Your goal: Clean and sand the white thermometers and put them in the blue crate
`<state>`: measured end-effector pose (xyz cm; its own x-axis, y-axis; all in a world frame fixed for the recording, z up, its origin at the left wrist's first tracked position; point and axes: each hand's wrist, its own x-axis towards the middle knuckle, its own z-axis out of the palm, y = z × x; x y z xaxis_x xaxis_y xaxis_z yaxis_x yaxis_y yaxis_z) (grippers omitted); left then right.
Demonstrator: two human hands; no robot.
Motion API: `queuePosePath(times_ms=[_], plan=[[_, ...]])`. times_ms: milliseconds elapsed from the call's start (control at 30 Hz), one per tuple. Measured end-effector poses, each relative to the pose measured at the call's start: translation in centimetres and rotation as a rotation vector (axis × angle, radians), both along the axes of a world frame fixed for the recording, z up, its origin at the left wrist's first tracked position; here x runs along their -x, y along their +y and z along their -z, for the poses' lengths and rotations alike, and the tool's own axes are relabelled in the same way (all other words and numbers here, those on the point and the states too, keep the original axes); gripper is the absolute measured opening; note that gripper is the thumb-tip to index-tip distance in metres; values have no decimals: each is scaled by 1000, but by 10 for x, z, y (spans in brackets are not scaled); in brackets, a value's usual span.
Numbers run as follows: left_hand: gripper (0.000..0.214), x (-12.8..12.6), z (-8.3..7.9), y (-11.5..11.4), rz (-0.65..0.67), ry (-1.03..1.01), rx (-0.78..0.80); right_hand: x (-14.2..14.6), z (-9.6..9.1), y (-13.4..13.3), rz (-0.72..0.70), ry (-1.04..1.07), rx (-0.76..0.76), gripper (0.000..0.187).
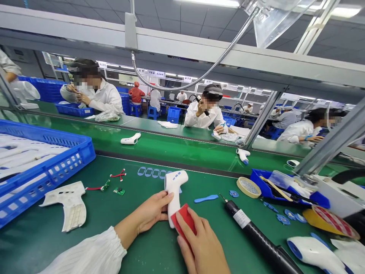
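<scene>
A white infrared thermometer (177,184), gun-shaped with small blue buttons, stands tilted in front of me above the green bench. My left hand (149,214) grips its handle between thumb and fingers. Against the lower end of that handle, my right hand (203,243) presses a red flat pad (187,220), its fingers closed over it. Behind the thermometer lies a row of pale blue frame-shaped pieces (148,172). An open white housing half (68,205) rests to the left, near small circuit boards with red wires (106,185).
A blue crate (82,152) of white housings stands left. On the right are a blue pry tool (205,198), a black electric screwdriver (256,232), a tape roll (249,187), a blue parts bin (319,198) and another thermometer (313,251). Co-workers sit beyond the green conveyor (171,146).
</scene>
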<state>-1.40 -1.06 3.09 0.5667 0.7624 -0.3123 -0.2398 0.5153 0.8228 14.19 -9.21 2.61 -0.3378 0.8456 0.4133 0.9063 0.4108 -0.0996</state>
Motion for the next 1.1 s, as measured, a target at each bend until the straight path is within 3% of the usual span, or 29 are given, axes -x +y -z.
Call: queuePosePath(times_ms=[133,267,467,567,767,867,967,1100], plan=[[31,-1,1,1,13,-6,-12,2,-4,4,55,39,17,38],[30,-1,2,2,9,5,-12,0,1,-3,9,30,60,41],[32,1,0,2,41,-1,-11,-2,-5,2,60,230,249,39],[31,1,0,2,31,-6,-3,-14,-17,5,-5,560,403,40],[28,2,0,-1,0,-18,14,-47,-28,0,-103,1693,851,45],[33,2,-1,-3,-20,-3,25,-52,-27,8,-185,1958,945,39],[32,2,-2,-5,-46,1,43,-52,-29,22,-263,1963,999,43],[29,0,0,-6,-115,-6,75,-51,-39,39,-295,1788,1049,51]])
